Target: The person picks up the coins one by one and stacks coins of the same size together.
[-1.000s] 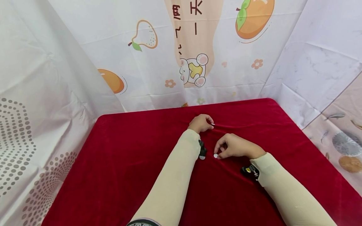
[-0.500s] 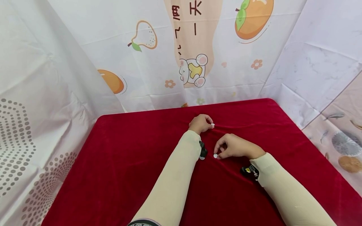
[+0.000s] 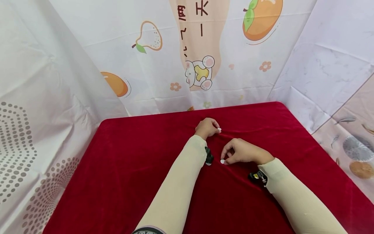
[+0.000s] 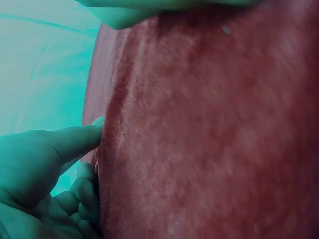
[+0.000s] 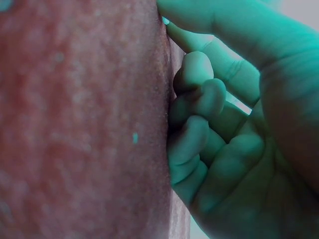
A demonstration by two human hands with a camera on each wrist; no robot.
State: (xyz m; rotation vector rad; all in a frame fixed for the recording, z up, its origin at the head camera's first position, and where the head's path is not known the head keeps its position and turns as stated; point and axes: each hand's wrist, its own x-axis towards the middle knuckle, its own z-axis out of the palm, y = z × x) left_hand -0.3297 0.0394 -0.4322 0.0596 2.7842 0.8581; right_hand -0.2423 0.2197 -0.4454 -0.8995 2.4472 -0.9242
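Observation:
Far out on the red cloth, my left hand (image 3: pixel 207 127) pinches a small white disc (image 3: pixel 219 129) between thumb and forefinger. Closer to me and to the right, my right hand (image 3: pixel 241 151) holds another small white disc (image 3: pixel 222 161) at its fingertips, low at the cloth. What kind of discs they are is too small to tell. In the left wrist view the left hand (image 4: pixel 45 179) lies against the cloth, its disc hidden. The right wrist view has the right hand (image 5: pixel 224 114) with its lower fingers curled and a bright sliver of the disc (image 5: pixel 166 21) between thumb and forefinger.
A red velvet cloth (image 3: pixel 140 156) covers the table, with slight creases by the hands. Printed white curtains (image 3: pixel 163 65) stand behind and at both sides. Black wrist cameras (image 3: pixel 209 156) sit under the sleeves, near the cloth.
The disc in my left hand has turned from nearly edge-on to showing its white face. My right hand and its disc have stayed in place.

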